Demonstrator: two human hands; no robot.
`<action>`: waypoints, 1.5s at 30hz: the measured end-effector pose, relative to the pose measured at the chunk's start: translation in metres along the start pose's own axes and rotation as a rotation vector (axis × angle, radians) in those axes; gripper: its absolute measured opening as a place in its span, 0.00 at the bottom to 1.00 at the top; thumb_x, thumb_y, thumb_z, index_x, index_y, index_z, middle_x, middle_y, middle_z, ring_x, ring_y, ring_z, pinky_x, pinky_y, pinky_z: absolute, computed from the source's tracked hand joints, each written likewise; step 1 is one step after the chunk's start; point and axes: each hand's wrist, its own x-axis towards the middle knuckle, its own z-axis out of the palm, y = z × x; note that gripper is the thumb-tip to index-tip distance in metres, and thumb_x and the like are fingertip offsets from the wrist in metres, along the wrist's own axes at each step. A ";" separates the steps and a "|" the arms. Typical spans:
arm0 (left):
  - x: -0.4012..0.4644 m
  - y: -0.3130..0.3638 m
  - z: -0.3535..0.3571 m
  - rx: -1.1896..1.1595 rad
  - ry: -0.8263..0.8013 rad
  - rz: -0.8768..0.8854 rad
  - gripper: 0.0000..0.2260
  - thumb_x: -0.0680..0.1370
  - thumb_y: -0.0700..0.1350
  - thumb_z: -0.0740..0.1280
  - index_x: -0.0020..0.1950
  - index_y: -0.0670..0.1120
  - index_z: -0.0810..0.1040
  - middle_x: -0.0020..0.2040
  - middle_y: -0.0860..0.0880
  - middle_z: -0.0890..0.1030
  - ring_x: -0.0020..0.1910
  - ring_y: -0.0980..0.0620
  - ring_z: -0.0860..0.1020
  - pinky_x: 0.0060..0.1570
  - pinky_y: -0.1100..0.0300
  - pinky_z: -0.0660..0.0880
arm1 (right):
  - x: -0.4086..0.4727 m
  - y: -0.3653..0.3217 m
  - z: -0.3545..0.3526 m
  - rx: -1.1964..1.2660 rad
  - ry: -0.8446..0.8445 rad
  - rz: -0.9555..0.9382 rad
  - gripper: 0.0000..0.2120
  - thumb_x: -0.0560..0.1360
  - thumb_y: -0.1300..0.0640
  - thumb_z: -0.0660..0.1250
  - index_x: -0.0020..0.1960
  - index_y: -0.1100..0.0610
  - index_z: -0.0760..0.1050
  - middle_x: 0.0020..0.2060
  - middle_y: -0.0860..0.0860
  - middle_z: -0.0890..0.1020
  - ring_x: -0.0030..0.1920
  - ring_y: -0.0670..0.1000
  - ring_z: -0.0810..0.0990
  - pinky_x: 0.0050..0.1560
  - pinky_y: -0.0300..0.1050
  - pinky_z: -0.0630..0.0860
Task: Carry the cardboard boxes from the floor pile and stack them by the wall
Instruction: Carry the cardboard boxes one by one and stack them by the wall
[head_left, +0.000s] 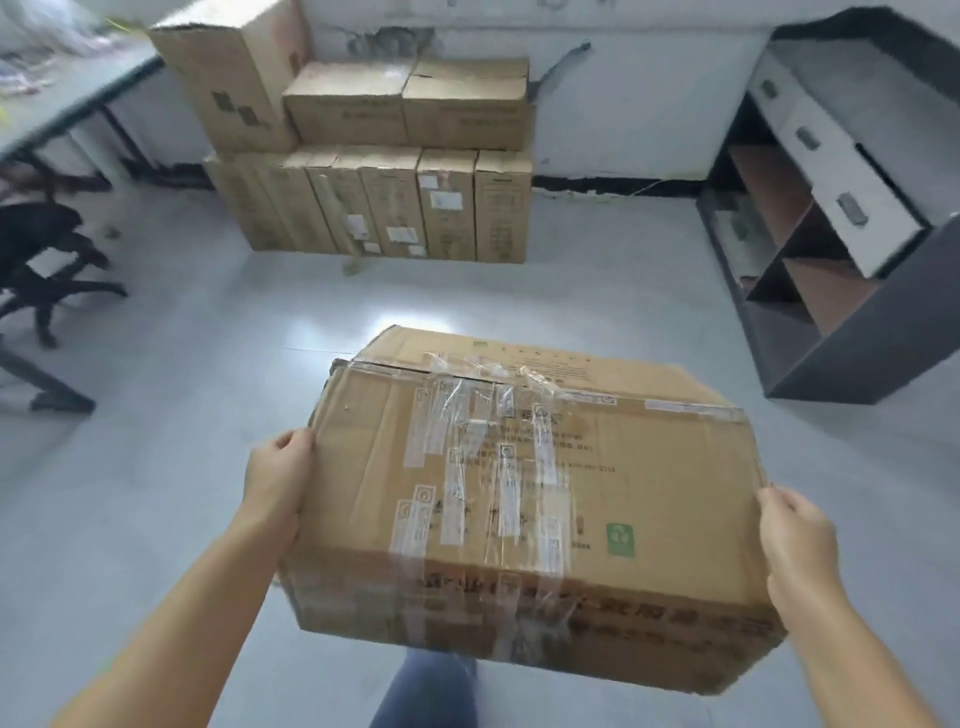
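Taped box (524, 499) off the floor, left hand (278, 483) and right hand (795, 545) clamped on its ends. Looks bulky, stiff; tape slick, so grip bare cardboard edges.

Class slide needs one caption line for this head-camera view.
Left hand and right hand hold a taped brown cardboard box facing stacked brown cardboard boxes by the wall.

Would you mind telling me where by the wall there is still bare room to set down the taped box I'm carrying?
Bare grey floor lies against the wall between the brown cardboard stack and the dark grey shelving unit. The two flat-lying boxes atop the stack offer a level top. Left of the stack is crowded: a table leg and a black office chair.
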 end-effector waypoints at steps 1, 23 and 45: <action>0.018 0.006 -0.003 0.001 0.034 -0.004 0.12 0.76 0.42 0.59 0.32 0.46 0.66 0.32 0.47 0.64 0.33 0.49 0.61 0.31 0.57 0.57 | 0.008 -0.015 0.022 -0.001 -0.032 -0.022 0.16 0.79 0.58 0.57 0.55 0.73 0.70 0.42 0.69 0.72 0.38 0.59 0.69 0.42 0.48 0.62; 0.471 0.202 0.017 -0.034 0.164 0.021 0.05 0.76 0.42 0.59 0.40 0.44 0.69 0.37 0.44 0.62 0.37 0.49 0.60 0.34 0.56 0.55 | 0.167 -0.338 0.440 -0.024 -0.214 -0.169 0.12 0.77 0.60 0.56 0.45 0.70 0.68 0.37 0.54 0.65 0.39 0.53 0.61 0.41 0.48 0.57; 0.941 0.431 0.130 -0.246 0.259 0.057 0.03 0.77 0.39 0.59 0.43 0.44 0.69 0.36 0.46 0.62 0.36 0.50 0.60 0.32 0.56 0.55 | 0.379 -0.731 0.824 0.063 -0.289 -0.339 0.21 0.81 0.55 0.58 0.58 0.76 0.69 0.48 0.73 0.76 0.48 0.72 0.72 0.45 0.51 0.67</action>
